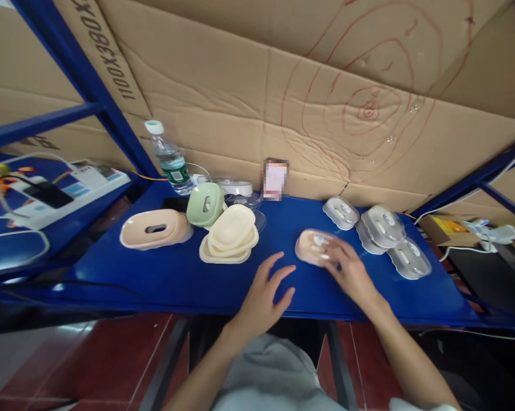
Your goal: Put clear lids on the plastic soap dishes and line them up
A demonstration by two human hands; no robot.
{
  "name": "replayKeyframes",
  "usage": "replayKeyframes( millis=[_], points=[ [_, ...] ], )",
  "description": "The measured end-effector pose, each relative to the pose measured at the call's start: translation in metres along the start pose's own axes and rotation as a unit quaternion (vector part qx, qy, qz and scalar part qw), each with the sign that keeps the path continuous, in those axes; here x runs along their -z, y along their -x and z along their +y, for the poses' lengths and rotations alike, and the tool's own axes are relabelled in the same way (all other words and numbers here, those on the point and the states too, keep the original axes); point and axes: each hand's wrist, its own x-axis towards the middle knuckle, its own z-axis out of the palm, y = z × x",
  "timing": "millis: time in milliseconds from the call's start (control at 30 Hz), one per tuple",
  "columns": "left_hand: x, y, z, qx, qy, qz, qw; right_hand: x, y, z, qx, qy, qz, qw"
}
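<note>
On the blue table, a peach plastic box with a clear lid (pixel 310 246) lies under the fingers of my right hand (pixel 347 267). These fingers are bent over the lid's right end, thumb at the near side. My left hand (pixel 266 294) hovers left of the box, fingers apart, holding nothing. Further left are stacked cream trays (pixel 232 231), a green oval container (pixel 206 204) tipped on its side and a peach oval container (pixel 155 229) with a slot. Several clear-lidded boxes (pixel 383 225) sit at the right, one (pixel 341 213) apart from the others.
A water bottle (pixel 174 162) stands at the back left. A phone (pixel 275 180) leans on the cardboard wall (pixel 223 114). Clear lids (pixel 242 200) lie behind the trays. Blue frame posts (pixel 77 74) and a power strip (pixel 86 185) are at the left; an open carton (pixel 450 231) is at the right.
</note>
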Motion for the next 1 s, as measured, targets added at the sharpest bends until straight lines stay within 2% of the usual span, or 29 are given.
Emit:
replayKeyframes(
  millis=[67, 133, 200, 267, 367, 467, 600, 700, 800, 900, 1000],
  points=[
    [-0.013, 0.000, 0.003, -0.010, -0.009, -0.067, 0.998, 0.001, 0.026, -0.019, -0.018, -0.043, 0.000, 0.999],
    [-0.021, -0.003, 0.003, -0.023, -0.026, -0.105, 0.994, 0.005, 0.039, -0.029, -0.042, -0.069, -0.002, 0.997],
    [-0.026, -0.005, 0.003, -0.035, -0.041, -0.119, 0.991, 0.012, 0.038, -0.029, -0.068, -0.082, -0.006, 0.994],
    [-0.027, -0.006, 0.004, -0.040, -0.050, -0.119, 0.991, 0.020, 0.024, -0.025, -0.084, -0.084, -0.003, 0.993],
    [-0.026, -0.005, 0.005, -0.056, -0.074, -0.116, 0.989, 0.021, -0.012, -0.023, -0.066, -0.068, 0.031, 0.995],
    [-0.026, -0.002, 0.005, -0.080, -0.105, -0.117, 0.984, 0.003, -0.067, -0.036, -0.012, -0.072, 0.057, 0.996],
    [-0.026, -0.002, 0.004, -0.091, -0.084, -0.099, 0.987, -0.050, -0.159, -0.067, 0.064, -0.101, 0.057, 0.991],
    [-0.020, -0.002, 0.002, -0.082, -0.051, -0.107, 0.990, -0.095, -0.229, -0.092, 0.078, -0.090, 0.073, 0.990],
    [-0.011, -0.003, 0.000, -0.068, -0.023, -0.115, 0.991, -0.124, -0.281, -0.110, 0.097, -0.066, 0.062, 0.991],
    [-0.003, -0.003, -0.005, -0.058, -0.011, -0.101, 0.993, -0.127, -0.296, -0.116, 0.136, -0.040, 0.012, 0.990],
    [0.000, -0.004, -0.008, -0.045, -0.007, -0.085, 0.995, -0.101, -0.267, -0.107, 0.176, -0.041, 0.008, 0.983]
  ],
)
